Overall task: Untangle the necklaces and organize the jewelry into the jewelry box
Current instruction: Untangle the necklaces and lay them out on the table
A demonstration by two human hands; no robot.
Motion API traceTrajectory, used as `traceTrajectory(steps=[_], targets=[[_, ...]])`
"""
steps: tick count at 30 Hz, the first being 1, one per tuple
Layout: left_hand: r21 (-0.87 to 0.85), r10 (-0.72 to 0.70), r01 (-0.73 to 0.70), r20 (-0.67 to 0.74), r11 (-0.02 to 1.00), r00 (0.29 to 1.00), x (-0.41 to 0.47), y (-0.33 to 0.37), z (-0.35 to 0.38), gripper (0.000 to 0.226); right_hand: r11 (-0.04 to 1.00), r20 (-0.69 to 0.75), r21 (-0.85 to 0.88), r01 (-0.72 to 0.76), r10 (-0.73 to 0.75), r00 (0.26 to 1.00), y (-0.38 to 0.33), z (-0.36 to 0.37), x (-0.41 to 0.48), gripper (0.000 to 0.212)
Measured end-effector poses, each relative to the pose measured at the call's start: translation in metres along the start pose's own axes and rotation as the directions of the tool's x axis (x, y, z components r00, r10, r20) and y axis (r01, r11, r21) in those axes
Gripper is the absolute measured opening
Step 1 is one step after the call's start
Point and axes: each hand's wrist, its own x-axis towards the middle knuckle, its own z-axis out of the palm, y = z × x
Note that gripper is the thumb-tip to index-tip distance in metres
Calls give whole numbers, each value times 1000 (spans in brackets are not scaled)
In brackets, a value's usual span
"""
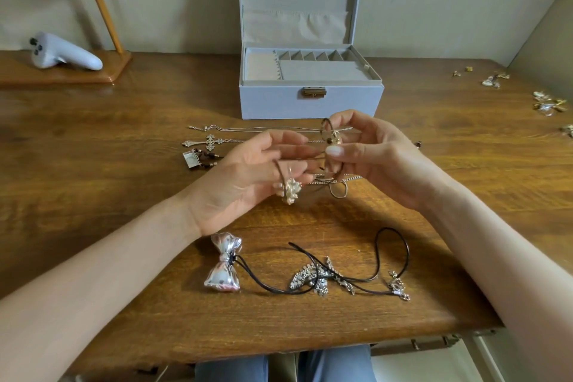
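Observation:
Above the middle of the wooden table (93,139), my left hand (248,174) holds a brown cord necklace with a pale flower pendant (291,191) hanging from its fingers. My right hand (375,155) pinches the same cord at a gold bead cluster (333,138). A silver chain (338,184) lies under the hands. The grey jewelry box (310,99) stands open behind them. Near me lie a silver bow pendant (223,263) on a black cord (393,251) and a rhinestone piece (310,277).
A cross pendant necklace (206,142), a thin silver chain (263,128) and a beaded piece (198,159) lie left of the hands. Small gold jewelry (547,104) is scattered at the far right. A white controller (62,51) rests on a wooden stand (62,71) at the far left.

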Motion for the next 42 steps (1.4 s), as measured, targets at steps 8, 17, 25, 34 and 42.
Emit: traceTrajectory(steps=[8, 17, 25, 34, 42], targets=[[-95, 22, -25, -23, 995, 999, -1, 0, 4, 41, 955, -69, -251, 158, -181, 981, 5, 7, -1, 38], [-467, -96, 30, -119, 884, 988, 2, 2, 2, 43, 495, 219, -744, 448, -454, 864, 11, 17, -3, 36], [38, -38, 39, -47, 999, 998, 1, -1, 7, 20, 659, 12, -663, 354, -464, 886, 13, 26, -6, 22], [561, 198, -136, -52, 816, 979, -5, 1, 7, 22, 953, -157, -277, 125, -173, 972, 5, 22, -2, 18], [573, 318, -177, -156, 800, 935, -4, -5, 9, 30, 979, -129, -199, 40, -66, 989, 7, 17, 1, 17]])
